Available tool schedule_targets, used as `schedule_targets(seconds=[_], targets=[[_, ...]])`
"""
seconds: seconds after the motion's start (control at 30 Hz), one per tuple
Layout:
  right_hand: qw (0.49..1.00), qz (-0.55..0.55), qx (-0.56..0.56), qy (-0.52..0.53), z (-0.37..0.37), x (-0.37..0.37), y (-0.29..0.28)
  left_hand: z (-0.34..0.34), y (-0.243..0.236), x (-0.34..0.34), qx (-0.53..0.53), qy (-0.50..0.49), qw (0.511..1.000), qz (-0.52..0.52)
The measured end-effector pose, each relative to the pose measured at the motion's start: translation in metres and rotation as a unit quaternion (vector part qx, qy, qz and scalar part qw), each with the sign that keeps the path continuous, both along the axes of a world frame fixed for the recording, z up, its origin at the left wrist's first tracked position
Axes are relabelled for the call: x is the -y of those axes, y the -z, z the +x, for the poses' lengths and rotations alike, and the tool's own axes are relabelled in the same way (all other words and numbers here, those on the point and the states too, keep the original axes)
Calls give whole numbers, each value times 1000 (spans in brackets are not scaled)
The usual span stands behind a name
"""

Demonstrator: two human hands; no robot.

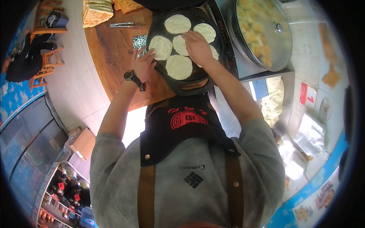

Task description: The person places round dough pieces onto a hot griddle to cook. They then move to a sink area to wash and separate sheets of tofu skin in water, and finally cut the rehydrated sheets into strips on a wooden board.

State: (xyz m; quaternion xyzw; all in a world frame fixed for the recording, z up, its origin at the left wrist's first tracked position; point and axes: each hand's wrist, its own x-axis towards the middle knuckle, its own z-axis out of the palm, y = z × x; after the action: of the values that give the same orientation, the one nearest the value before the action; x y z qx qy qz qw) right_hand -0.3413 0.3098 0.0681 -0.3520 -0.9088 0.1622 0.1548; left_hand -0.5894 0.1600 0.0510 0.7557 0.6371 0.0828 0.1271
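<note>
A round black griddle pan [172,78] sat on the wooden tabletop [114,49], its shallow rim dark and its surface nearly filled with flat discs of pale, uncooked dough. One disc [177,24] lay at the far side, another [205,32] to its right, a third [161,47] at the left edge, a fourth [180,45] in the middle, and the largest-looking one [179,67] nearest the person. A further disc [215,53] showed only as a sliver on the right. All were roughly circular, smooth, cream-white, lying flat and close together, some edges touching.
</note>
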Motion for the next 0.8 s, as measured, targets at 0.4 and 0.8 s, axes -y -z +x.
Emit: schedule_targets(seconds=[0.4,0.8], targets=[[983,53,111,-136,-5,8,8,23,1,21,-44,-51,998,-13],[910,356,-197,-77,-61,-164,-244,6,-24,51,89,-124,983,103]])
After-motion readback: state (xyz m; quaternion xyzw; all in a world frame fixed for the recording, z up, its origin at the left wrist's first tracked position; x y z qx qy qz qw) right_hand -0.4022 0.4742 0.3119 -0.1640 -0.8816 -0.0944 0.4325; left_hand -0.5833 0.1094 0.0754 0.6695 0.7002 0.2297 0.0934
